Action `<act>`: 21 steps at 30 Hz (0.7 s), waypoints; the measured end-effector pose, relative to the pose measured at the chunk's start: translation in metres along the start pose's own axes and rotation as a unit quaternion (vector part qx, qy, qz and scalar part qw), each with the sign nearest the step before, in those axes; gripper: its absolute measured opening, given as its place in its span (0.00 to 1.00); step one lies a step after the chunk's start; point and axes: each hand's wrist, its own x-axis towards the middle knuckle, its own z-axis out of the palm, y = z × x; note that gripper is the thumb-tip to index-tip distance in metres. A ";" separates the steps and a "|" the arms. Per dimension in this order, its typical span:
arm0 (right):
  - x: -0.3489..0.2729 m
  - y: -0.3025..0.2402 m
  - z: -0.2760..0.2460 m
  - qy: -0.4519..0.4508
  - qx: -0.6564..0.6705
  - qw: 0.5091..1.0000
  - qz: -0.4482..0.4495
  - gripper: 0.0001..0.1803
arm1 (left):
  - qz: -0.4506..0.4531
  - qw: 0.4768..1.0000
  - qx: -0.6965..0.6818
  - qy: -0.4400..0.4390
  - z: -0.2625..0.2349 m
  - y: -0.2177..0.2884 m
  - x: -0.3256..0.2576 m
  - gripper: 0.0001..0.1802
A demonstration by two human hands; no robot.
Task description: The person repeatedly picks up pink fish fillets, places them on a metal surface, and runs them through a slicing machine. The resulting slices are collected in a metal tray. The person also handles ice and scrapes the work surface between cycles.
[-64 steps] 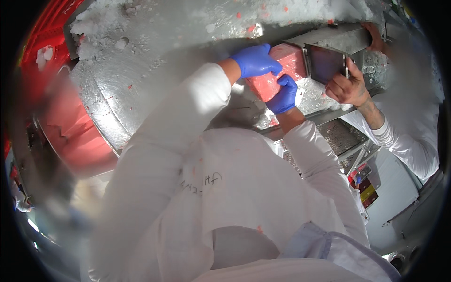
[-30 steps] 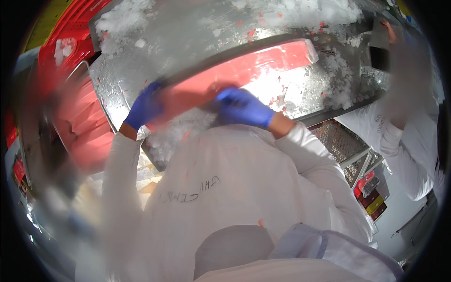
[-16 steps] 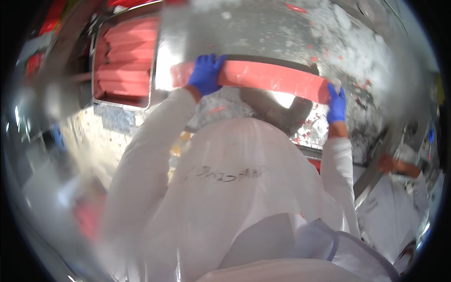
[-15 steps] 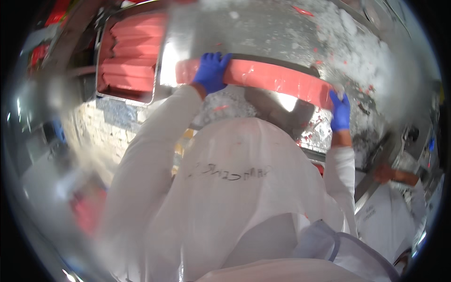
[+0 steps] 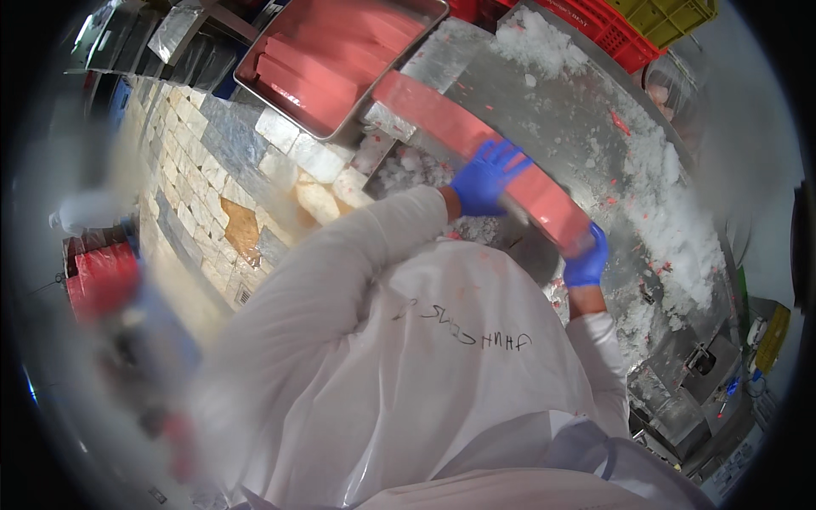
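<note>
Up near the centre of the frame, a long pink block (image 5: 476, 144), frosted pale at its upper-left end, runs diagonally from upper left to lower right, and both hands have hold of it. The left hand (image 5: 486, 176), in a blue glove, is spread with fingers splayed over the block's middle, gripping it from the near side. The right hand (image 5: 587, 259), also blue-gloved, is wrapped around the block's lower-right end, fingers curled shut on it. White sleeves lead back from both hands to a white plastic apron (image 5: 408, 374) filling the lower middle of the frame. Behind the block lies a metal surface (image 5: 586, 127), scattered with crushed ice (image 5: 671, 212) and small pink flecks, stretching toward the right. At the top, left of centre, a metal tray (image 5: 340, 59) holds more pink blocks lying side by side; the held block's upper end is close to the tray's lower-right corner. Red and yellow crates (image 5: 629, 25) sit at the top right, and a tiled floor (image 5: 221, 187) shows on the left.
</note>
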 end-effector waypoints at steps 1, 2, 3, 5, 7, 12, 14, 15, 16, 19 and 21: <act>-0.006 0.004 0.038 -0.002 -0.020 0.999 0.029 0.26 | 0.012 1.000 -0.007 0.000 -0.004 0.017 -0.004 0.63; -0.003 0.014 0.067 -0.057 -0.026 0.997 0.045 0.22 | 0.025 1.000 -0.012 0.000 -0.010 0.034 -0.008 0.65; -0.004 0.022 0.089 -0.107 -0.028 0.992 0.057 0.18 | 0.046 0.999 -0.018 -0.002 -0.015 0.044 -0.010 0.66; -0.002 0.039 0.109 -0.231 -0.101 0.967 0.021 0.07 | -0.011 0.999 0.035 0.034 -0.019 0.034 -0.016 0.53; -0.032 0.051 0.142 -0.217 -0.204 0.954 -0.022 0.05 | -0.099 0.974 0.192 0.061 -0.045 -0.014 -0.021 0.45; -0.143 0.030 0.183 -0.223 -0.320 0.919 -0.050 0.13 | -0.307 0.923 0.232 0.032 -0.109 -0.124 -0.057 0.36; -0.150 0.026 0.159 -0.249 -0.307 0.914 -0.092 0.13 | -0.388 0.896 0.216 0.003 -0.111 -0.155 -0.067 0.35; -0.155 0.022 0.144 -0.257 -0.299 0.912 -0.112 0.13 | -0.428 0.879 0.208 -0.043 -0.115 -0.155 -0.063 0.34; -0.169 0.009 0.140 -0.242 -0.274 0.927 -0.088 0.14 | -0.449 0.869 0.193 -0.076 -0.115 -0.156 -0.058 0.33; -0.163 -0.026 0.075 -0.270 -0.206 0.917 -0.209 0.16 | -0.447 0.870 0.189 -0.090 -0.111 -0.147 -0.044 0.28; -0.164 -0.060 0.044 -0.243 -0.204 0.878 -0.359 0.28 | -0.362 0.900 0.243 0.022 -0.090 -0.124 -0.034 0.24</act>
